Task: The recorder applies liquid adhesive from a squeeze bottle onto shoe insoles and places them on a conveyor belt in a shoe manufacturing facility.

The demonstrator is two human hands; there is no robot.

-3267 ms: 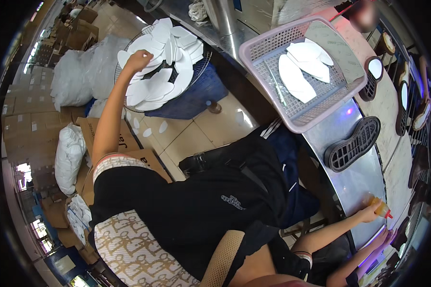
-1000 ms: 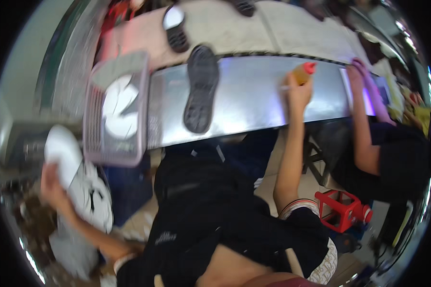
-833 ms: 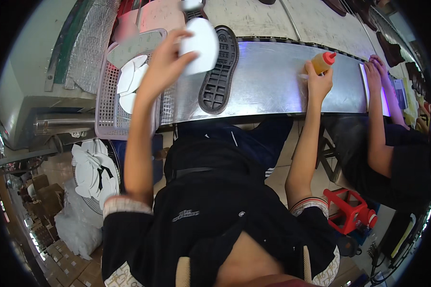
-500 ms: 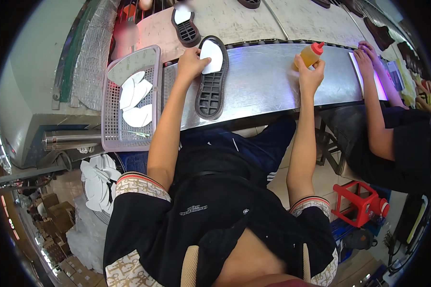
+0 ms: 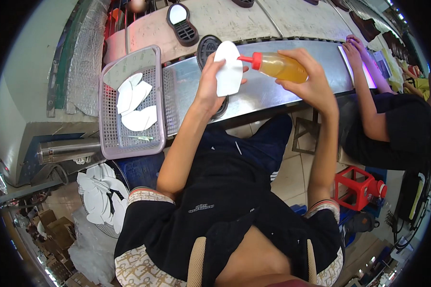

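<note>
My left hand (image 5: 209, 87) holds up a white heel-shaped insole pad (image 5: 230, 71), thumb on its face and fingertips showing past its right edge. Wrapped round a squeeze bottle (image 5: 283, 68) of amber liquid with a red nozzle is my right hand (image 5: 312, 80). The bottle lies nearly level, and its tip points left at the pad's right part; whether it touches I cannot tell. Behind the pad and my left hand, a black shoe sole (image 5: 207, 49) rests on the metal table (image 5: 177, 95), mostly hidden.
At left stands a grey plastic basket (image 5: 162, 95) with several white pads (image 5: 139, 117). Below it, a wire basket (image 5: 111, 233) holds more. Across the table runs a conveyor belt (image 5: 225, 24) bearing a sole with a white pad (image 5: 183, 26). A co-worker's arms (image 5: 364, 71) are at right.
My left hand has lifted the white pad off the sole toward me. My right hand has tipped the bottle from upright to level and brought it left to the pad.
</note>
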